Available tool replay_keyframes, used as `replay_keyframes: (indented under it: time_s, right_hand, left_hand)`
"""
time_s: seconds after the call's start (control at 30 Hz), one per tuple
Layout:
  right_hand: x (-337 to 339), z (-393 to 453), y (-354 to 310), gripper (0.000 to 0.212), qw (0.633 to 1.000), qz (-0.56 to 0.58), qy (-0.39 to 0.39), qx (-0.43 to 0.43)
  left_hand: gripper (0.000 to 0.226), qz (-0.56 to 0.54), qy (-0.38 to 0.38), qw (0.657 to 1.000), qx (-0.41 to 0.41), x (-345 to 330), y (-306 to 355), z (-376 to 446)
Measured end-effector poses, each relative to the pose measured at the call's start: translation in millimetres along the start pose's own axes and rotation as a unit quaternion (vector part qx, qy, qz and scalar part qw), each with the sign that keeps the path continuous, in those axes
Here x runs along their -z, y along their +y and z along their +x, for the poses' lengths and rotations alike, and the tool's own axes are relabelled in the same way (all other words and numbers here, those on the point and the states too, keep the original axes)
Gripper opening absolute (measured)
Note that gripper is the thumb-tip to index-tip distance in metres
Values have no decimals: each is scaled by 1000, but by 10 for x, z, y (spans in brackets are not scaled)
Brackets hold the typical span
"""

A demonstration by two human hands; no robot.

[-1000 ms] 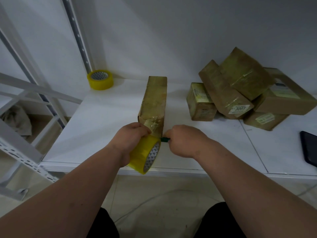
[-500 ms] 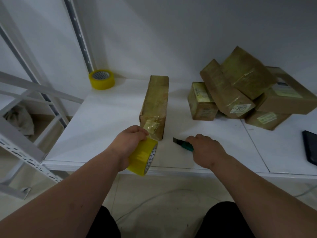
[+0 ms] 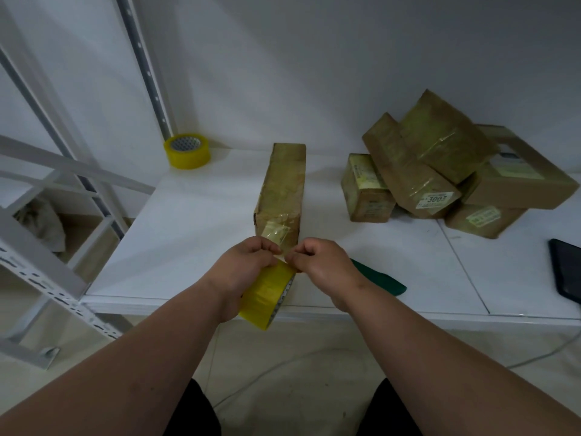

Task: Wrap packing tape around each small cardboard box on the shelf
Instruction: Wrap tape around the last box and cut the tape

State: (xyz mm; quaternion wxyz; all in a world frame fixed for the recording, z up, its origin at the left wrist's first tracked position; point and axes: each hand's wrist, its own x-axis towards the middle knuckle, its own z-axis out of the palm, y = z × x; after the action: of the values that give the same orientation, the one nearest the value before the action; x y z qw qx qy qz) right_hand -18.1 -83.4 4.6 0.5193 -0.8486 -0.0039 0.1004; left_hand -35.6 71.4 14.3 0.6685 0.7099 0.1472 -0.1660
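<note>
A long narrow cardboard box (image 3: 283, 190), wrapped in glossy tape, stands on edge in the middle of the white shelf (image 3: 195, 221). Just in front of its near end my left hand (image 3: 245, 265) grips a yellow roll of packing tape (image 3: 267, 294). My right hand (image 3: 323, 264) pinches the loose end of the tape at the top of the roll, fingertips close to my left thumb. A green utility knife (image 3: 380, 278) lies on the shelf to the right of my right wrist.
A pile of several taped boxes (image 3: 434, 171) leans at the back right. A second yellow tape roll (image 3: 187, 151) sits at the back left corner by the upright. A dark phone (image 3: 569, 272) lies at the right edge. White rack struts (image 3: 47, 215) stand at the left.
My right hand has laid the green knife down on the shelf and moved left to the roll, where it now pinches the tape end. The left hand keeps holding the roll.
</note>
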Motion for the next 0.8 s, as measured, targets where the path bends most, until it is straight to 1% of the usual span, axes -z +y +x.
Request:
replay_keyframes:
  time_s: [0.07,0.13,0.2,0.23,0.3,0.37,0.47,0.5,0.53,0.6,0.63,0.7,0.8]
  right_hand:
    - [-8,-25,-37,14,1000,5,-3,-4]
    - [-29,-46,-63,17,1000,-15,-4,6]
    - [-65,-72,-85,22,997,-73,2,34]
    - [-85,-85,-92,22,992,-114,8,52]
    - [-126,-119,-113,20,978,-185,30,87]
    - [-172,-158,-149,19,969,-205,59,121]
    - [-226,-200,-254,29,948,-248,83,179]
    - [-222,-198,-285,30,949,-248,81,176]
    - [-192,-184,-313,29,958,-226,76,157]
    - [-107,-138,-357,24,981,-151,52,108]
    - [-73,-127,-370,23,988,-120,37,89]
    - [-51,-125,-383,24,996,-67,13,58]
    - [-67,-150,-378,19,1000,2,10,23]
  left_hand:
    - [18,10,0,1000,-1,29,1,-14]
    - [18,34,5,999,-8,41,8,-23]
    - [14,115,21,993,-32,41,19,-6]
    - [16,167,31,984,-46,40,32,7]
    - [30,253,46,964,-68,42,66,32]
    - [41,317,56,943,-80,53,110,49]
    - [37,404,69,906,-106,75,117,30]
    - [34,410,72,903,-111,92,111,14]
    - [31,395,71,909,-112,110,103,5]
    - [25,337,66,933,-106,163,77,-16]
    - [23,322,64,938,-109,184,66,-26]
    - [27,318,67,935,-141,207,44,-50]
    - [33,345,65,910,-222,198,29,-112]
